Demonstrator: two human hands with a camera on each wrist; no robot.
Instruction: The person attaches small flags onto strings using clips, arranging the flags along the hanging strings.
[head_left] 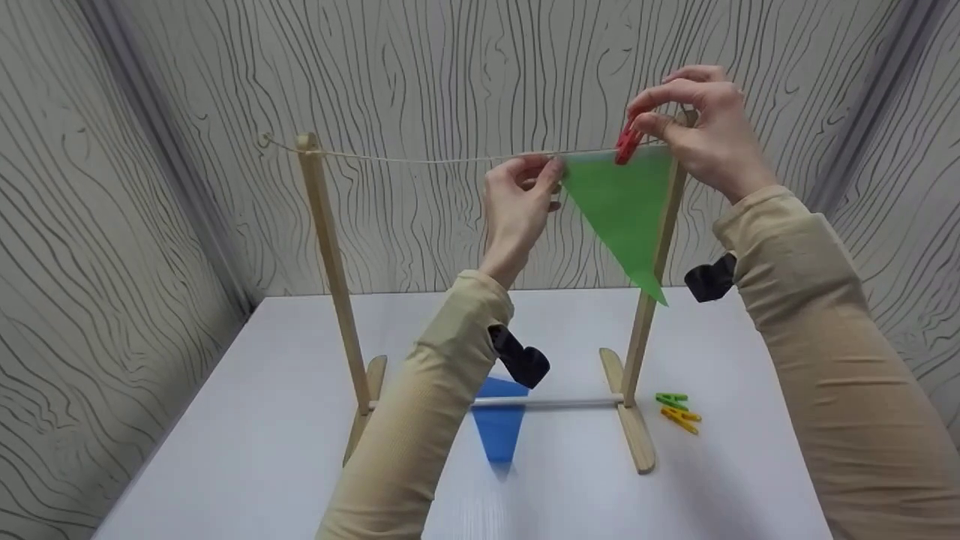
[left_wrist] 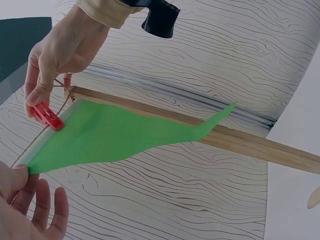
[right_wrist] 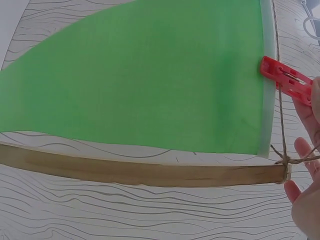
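A green triangular pennant (head_left: 619, 202) hangs point down along a string (head_left: 420, 160) tied between two wooden posts. My left hand (head_left: 521, 199) pinches the pennant's upper left corner at the string between thumb and fingers. With thumb and fingers, my right hand (head_left: 705, 124) pinches a red clothespin (head_left: 627, 144), whose jaws sit over the pennant's top edge and the string. In the right wrist view the red clothespin (right_wrist: 287, 80) overlaps the pale top band of the pennant (right_wrist: 165, 75), near the knotted post end. The pennant's tip curls sideways.
A blue pennant (head_left: 500, 431) lies on the white table (head_left: 247, 450) under the stand's white crossbar (head_left: 570, 401). Green (head_left: 671, 400) and yellow clothespins (head_left: 680, 418) lie right of the right foot (head_left: 637, 439). The left post (head_left: 330, 262) and right post (head_left: 645, 330) stand upright.
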